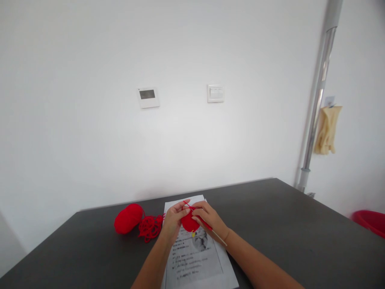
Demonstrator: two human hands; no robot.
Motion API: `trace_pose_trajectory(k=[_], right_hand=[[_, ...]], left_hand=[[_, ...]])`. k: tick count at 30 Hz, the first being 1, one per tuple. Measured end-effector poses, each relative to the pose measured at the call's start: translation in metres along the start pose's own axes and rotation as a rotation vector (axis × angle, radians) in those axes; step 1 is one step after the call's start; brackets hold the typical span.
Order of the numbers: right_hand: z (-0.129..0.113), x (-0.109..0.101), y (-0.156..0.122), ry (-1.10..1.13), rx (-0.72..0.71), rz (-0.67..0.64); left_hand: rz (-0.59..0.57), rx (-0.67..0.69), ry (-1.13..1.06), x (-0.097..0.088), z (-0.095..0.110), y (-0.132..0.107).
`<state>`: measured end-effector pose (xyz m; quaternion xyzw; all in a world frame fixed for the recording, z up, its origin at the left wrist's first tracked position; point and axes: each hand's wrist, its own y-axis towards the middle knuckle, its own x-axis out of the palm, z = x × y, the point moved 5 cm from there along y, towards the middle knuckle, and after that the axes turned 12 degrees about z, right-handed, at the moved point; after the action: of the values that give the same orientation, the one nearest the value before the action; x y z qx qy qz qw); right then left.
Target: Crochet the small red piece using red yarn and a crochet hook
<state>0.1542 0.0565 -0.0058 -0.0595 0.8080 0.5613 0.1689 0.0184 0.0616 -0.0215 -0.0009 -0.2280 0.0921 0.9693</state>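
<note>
My left hand (pixel 174 218) pinches a small round red crochet piece (pixel 189 223), with the red strand running over its raised forefinger. Close beside it, my right hand (pixel 210 218) is closed around a crochet hook (pixel 215 233), whose tip points into the top edge of the piece and whose pale handle sticks out towards my wrist. A tiny yellow marker (pixel 193 234) hangs from the bottom of the piece. To the left, a red yarn ball (pixel 128 218) lies on the table beside a loose tangle of red yarn (pixel 150 226).
A printed sheet of paper (pixel 195 261) with text and a picture lies under my hands on the dark grey table (pixel 285 233). The white wall behind carries a small panel (pixel 148 97) and a switch (pixel 215 93). A metal pole (pixel 315 104), hanging gloves (pixel 327 129) and a red basin (pixel 371 221) are at the right.
</note>
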Motion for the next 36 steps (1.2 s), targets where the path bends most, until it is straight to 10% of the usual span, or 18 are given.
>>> trace_pose_trajectory(k=[22,36], right_hand=[[-0.007,0.005,0.0,-0.136,-0.098,-0.009],[-0.016,0.005,0.006,-0.094,-0.027,-0.037]], left_hand=[[0.05,0.017,-0.058,0.003,-0.001,-0.003],[0.055,0.295,0.507,-0.016,0.01,0.013]])
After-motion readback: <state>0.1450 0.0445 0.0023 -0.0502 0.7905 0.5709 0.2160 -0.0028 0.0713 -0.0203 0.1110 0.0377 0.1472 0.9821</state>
